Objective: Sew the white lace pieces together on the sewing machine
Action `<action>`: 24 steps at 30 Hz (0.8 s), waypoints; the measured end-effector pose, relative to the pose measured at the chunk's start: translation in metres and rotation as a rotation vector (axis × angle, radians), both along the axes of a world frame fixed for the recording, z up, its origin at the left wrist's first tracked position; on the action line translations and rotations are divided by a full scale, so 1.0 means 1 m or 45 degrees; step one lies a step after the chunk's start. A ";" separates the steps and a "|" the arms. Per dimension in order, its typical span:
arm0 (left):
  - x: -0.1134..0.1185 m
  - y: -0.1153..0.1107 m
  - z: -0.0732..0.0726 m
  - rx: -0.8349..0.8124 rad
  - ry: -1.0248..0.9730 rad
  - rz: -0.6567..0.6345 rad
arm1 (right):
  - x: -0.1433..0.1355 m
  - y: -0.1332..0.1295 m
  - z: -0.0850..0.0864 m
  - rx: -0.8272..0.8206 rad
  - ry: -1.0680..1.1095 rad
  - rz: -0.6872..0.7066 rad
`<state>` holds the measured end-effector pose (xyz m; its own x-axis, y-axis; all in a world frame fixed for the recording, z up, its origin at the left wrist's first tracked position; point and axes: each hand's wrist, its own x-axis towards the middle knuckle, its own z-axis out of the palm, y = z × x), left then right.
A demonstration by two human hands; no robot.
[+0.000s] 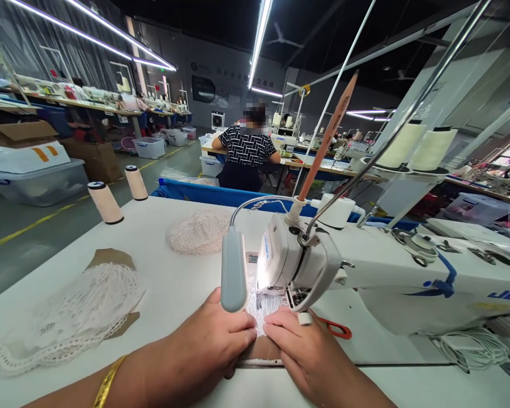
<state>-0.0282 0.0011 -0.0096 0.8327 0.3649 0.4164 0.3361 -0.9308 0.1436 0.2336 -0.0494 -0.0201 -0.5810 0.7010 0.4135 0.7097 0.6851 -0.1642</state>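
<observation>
My left hand (215, 340) and my right hand (304, 345) press a piece of white lace (261, 306) from either side, their fingers closed on it. The lace lies just in front of the sewing machine head (280, 255) and runs in under it; the needle is hard to make out. A brown strip (261, 348) shows below the lace, between my hands. A grey work lamp (233, 272) partly covers my left hand. Beside my right hand lies a red looped handle (340, 328), its other end hidden.
On the left of the white table (161, 300) lies a lace pile (85, 306) over brown card. Another lace bundle (199, 231) sits farther back, with thread cones (106, 203) at the far corner. A person (249, 144) sits ahead beyond the blue cloth trough (195, 190).
</observation>
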 end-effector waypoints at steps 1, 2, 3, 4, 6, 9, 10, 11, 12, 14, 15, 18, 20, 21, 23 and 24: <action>0.000 0.001 -0.001 -0.001 -0.003 0.002 | -0.001 0.000 0.000 -0.002 0.004 -0.021; 0.000 0.003 -0.002 -0.004 -0.007 0.001 | -0.002 0.001 0.000 -0.004 0.009 -0.042; 0.000 0.004 -0.002 -0.004 -0.013 0.001 | -0.003 0.001 0.001 -0.006 0.013 -0.067; 0.000 0.005 -0.001 0.001 -0.021 0.008 | -0.004 0.002 0.001 -0.005 0.019 -0.092; 0.001 0.007 0.003 0.021 -0.042 0.018 | -0.006 0.003 0.003 0.004 0.038 -0.136; 0.004 0.011 0.006 0.028 -0.066 0.056 | -0.008 0.005 0.006 0.038 0.082 -0.164; 0.005 0.012 0.006 0.023 -0.073 0.079 | -0.008 0.005 0.006 0.050 0.091 -0.168; 0.006 0.014 0.004 0.020 -0.084 0.104 | -0.009 0.006 0.007 0.056 0.095 -0.174; 0.006 0.016 0.002 0.018 -0.092 0.128 | -0.009 0.006 0.006 0.061 0.099 -0.183; 0.007 0.020 -0.006 0.027 -0.103 0.153 | -0.009 0.007 0.005 0.063 0.100 -0.205; 0.007 0.022 -0.010 0.035 -0.102 0.156 | -0.009 0.008 0.004 0.063 0.102 -0.212; 0.006 0.026 -0.018 0.051 -0.076 0.160 | -0.006 0.010 0.002 0.132 0.160 -0.198; 0.004 0.026 -0.017 0.044 -0.063 0.184 | -0.001 0.011 0.001 0.167 0.188 -0.195; 0.003 0.025 -0.015 0.038 -0.059 0.197 | 0.003 0.010 0.002 0.164 0.174 -0.211; 0.002 0.023 -0.009 0.022 -0.042 0.223 | 0.014 0.008 0.001 0.124 0.078 -0.271; 0.002 0.021 -0.006 0.015 -0.028 0.232 | 0.021 0.007 -0.001 0.103 0.011 -0.307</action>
<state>-0.0265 0.0225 -0.0153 0.7438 0.5038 0.4392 0.4963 -0.8565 0.1421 0.2549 -0.0428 -0.0208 -0.3970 0.7833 0.4784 0.8530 0.5073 -0.1227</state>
